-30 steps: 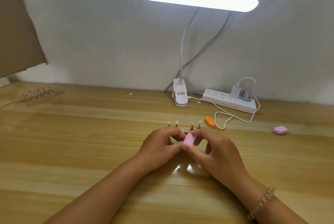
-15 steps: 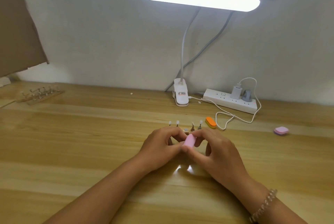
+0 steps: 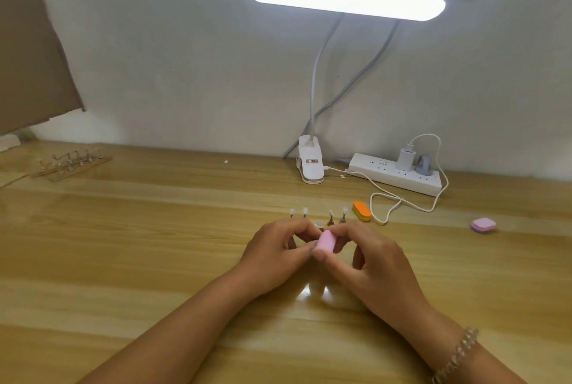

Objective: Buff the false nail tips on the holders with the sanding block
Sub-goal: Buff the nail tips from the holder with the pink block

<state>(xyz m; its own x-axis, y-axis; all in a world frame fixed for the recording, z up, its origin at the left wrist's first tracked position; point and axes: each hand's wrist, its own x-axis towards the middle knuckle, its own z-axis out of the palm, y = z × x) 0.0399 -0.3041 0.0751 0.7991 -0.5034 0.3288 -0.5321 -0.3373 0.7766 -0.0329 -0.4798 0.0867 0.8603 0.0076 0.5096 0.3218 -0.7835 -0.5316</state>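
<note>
Two hands meet over the table (image 3: 154, 259), with a pink sanding block (image 3: 325, 241) at the fingertips

The left hand (image 3: 275, 250) has its fingers curled in tight behind the block, and whatever they hold is hidden, so I cannot tell its grip. The right hand (image 3: 371, 263) pinches the block, thumb at its near end and forefinger over its far end. The block's long axis runs away from the person, leaning slightly right, broad face up. Just beyond the knuckles stand four nail tips on holders (image 3: 305, 212), small and hard to make out, and an orange block (image 3: 361, 210) lies just right of them
</note>
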